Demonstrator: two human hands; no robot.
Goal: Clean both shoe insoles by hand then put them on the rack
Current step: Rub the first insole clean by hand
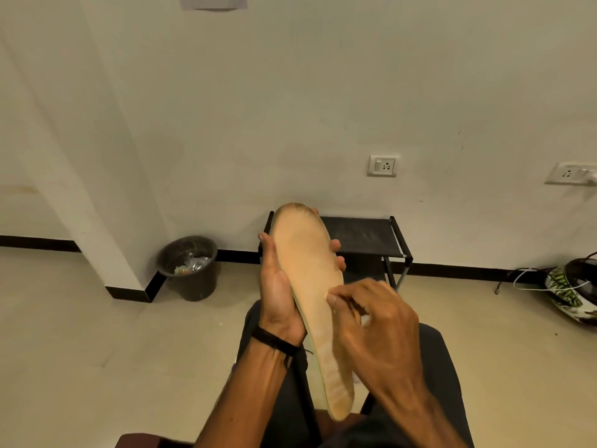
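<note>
A tan shoe insole stands lengthwise in front of me, toe end up, with a dark smudge at the toe. My left hand holds it from behind, thumb on the left edge and fingertips showing on the right edge. My right hand presses on the insole's middle with fingers bunched around something small and pale; I cannot tell what it is. The black rack stands against the wall behind the insole, its top shelf bare where visible. Only one insole is in view.
A dark bin with rubbish sits by the wall corner at the left. A patterned helmet and a white cable lie on the floor at the right. My legs in dark trousers are below the hands. Two wall sockets are above the rack.
</note>
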